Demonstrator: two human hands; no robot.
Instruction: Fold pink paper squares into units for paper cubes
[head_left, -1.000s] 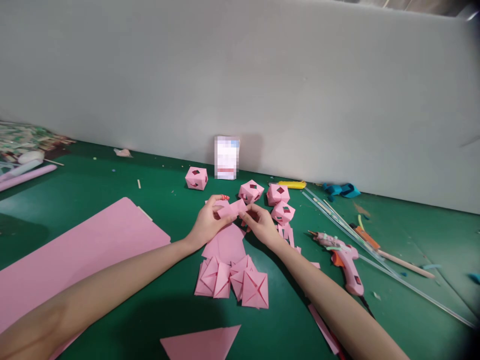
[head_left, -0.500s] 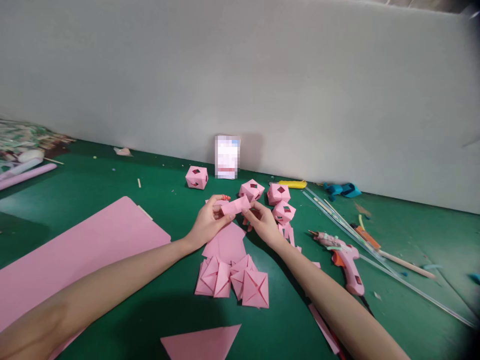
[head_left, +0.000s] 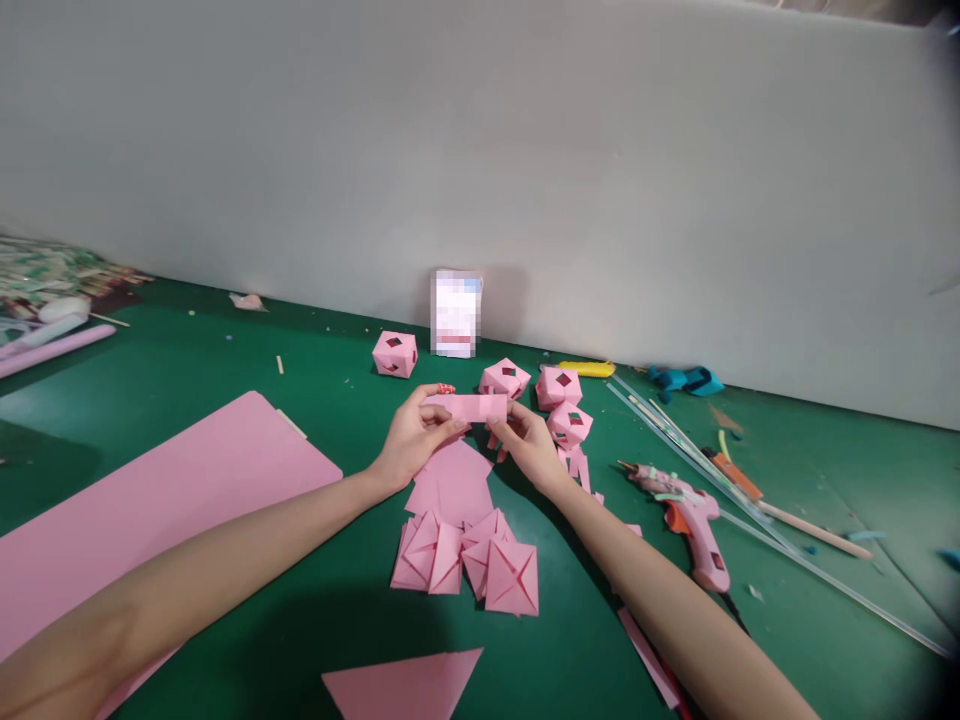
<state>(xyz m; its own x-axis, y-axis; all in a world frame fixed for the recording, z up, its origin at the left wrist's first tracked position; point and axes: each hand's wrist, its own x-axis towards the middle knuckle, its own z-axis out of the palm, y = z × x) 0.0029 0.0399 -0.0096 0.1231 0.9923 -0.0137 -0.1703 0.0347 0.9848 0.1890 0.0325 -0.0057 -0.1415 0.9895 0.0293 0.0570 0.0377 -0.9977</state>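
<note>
A creased pink paper strip (head_left: 472, 407) is stretched level between my two hands. My left hand (head_left: 416, 435) pinches its left end, thumb in front and fingers behind. The right end sits between the thumb and fingers of my right hand (head_left: 527, 443). Below the hands lie flat pink sheets (head_left: 450, 485), and nearer to me are several folded pink squares (head_left: 512, 577) that overlap. Folded pink boxes with diamond-shaped holes stand behind and to the right, one of them (head_left: 570, 425) close to my right hand.
A pink glue gun (head_left: 694, 525), clear sticks and an orange cutter (head_left: 736, 474) lie at right. A large pink sheet (head_left: 187, 490) covers the left. A blurred upright screen (head_left: 455, 315) leans on the wall. A pink triangle (head_left: 405, 685) lies at the front edge.
The strip has gone from tilted and bent to level and drawn out straighter. My left hand has shifted slightly left, while my right hand is almost where it was.
</note>
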